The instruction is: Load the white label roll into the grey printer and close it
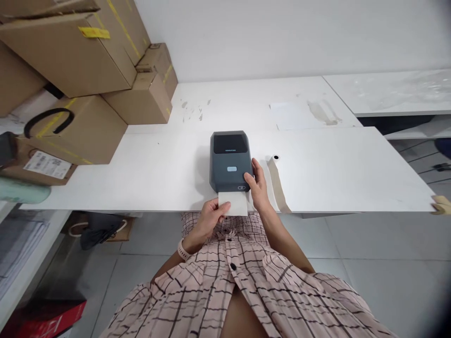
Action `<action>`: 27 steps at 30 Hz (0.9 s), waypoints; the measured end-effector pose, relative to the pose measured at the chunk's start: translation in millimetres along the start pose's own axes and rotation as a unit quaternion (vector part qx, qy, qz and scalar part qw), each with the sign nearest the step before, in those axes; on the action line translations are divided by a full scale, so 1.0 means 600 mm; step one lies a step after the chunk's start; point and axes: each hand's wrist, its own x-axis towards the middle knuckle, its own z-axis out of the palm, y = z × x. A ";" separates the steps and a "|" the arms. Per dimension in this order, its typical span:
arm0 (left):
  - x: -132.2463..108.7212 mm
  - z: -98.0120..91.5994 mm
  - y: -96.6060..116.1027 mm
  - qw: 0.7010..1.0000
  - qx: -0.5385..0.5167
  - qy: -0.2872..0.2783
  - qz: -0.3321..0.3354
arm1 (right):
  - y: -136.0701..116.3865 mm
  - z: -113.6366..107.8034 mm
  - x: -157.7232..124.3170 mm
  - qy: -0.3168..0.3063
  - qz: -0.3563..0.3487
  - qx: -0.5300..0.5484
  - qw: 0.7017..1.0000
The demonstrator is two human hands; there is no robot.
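A dark grey label printer [229, 159] stands near the front edge of a white table [334, 173]. A white label [234, 203] sticks out of its front slot. My left hand [210, 217] pinches the label's left edge between thumb and fingers. My right hand [259, 185] rests against the printer's front right corner, fingers curled on its case, the thumb touching its front.
Stacked cardboard boxes [88, 75] fill the table's left end. A strip of brown backing paper [278, 185] lies right of the printer. A second white table [394, 91] stands at the back right. Tiled floor [369, 263] lies below, with a red box [45, 319] at lower left.
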 end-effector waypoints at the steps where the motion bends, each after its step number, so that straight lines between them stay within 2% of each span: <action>1: -0.001 -0.001 0.000 1.000 0.010 0.000 0.001 | -0.008 0.000 -0.002 0.020 -0.045 -0.047 0.998; 3: -0.003 -0.003 -0.008 0.999 0.033 -0.006 -0.003 | -0.025 0.001 -0.005 0.045 -0.163 -0.162 0.972; 5: -0.003 -0.009 -0.020 0.999 0.052 -0.001 0.003 | -0.038 0.002 -0.007 0.032 -0.273 -0.255 0.927; 7: -0.002 -0.021 -0.029 0.997 0.069 0.017 0.024 | -0.044 0.002 -0.008 0.002 -0.336 -0.301 0.892; 8: -0.001 -0.029 -0.031 0.996 0.075 0.038 0.040 | -0.045 0.002 -0.009 -0.009 -0.346 -0.314 0.884; 10: 0.002 -0.048 -0.030 0.989 0.082 0.097 0.073 | -0.046 0.003 -0.014 -0.024 -0.330 -0.327 0.885; 13: 0.010 -0.076 -0.017 0.971 0.094 0.186 0.118 | -0.053 0.010 -0.025 -0.053 -0.258 -0.327 0.908; 16: 0.022 -0.086 0.002 0.951 0.132 0.227 0.162 | -0.071 0.021 -0.030 -0.081 -0.192 -0.314 0.926; 18: 0.033 -0.078 0.013 0.945 0.150 0.220 0.192 | -0.083 0.026 -0.030 -0.093 -0.169 -0.315 0.929; 22: 0.048 -0.047 0.023 0.956 0.131 0.146 0.219 | -0.088 0.015 -0.035 -0.102 -0.175 -0.309 0.929; 25: 0.052 -0.030 0.020 0.969 0.096 0.109 0.199 | -0.066 -0.005 -0.052 -0.030 -0.162 -0.236 0.958; 27: 0.054 -0.026 0.014 0.975 0.076 0.100 0.186 | -0.041 -0.016 -0.064 0.025 -0.096 -0.149 0.984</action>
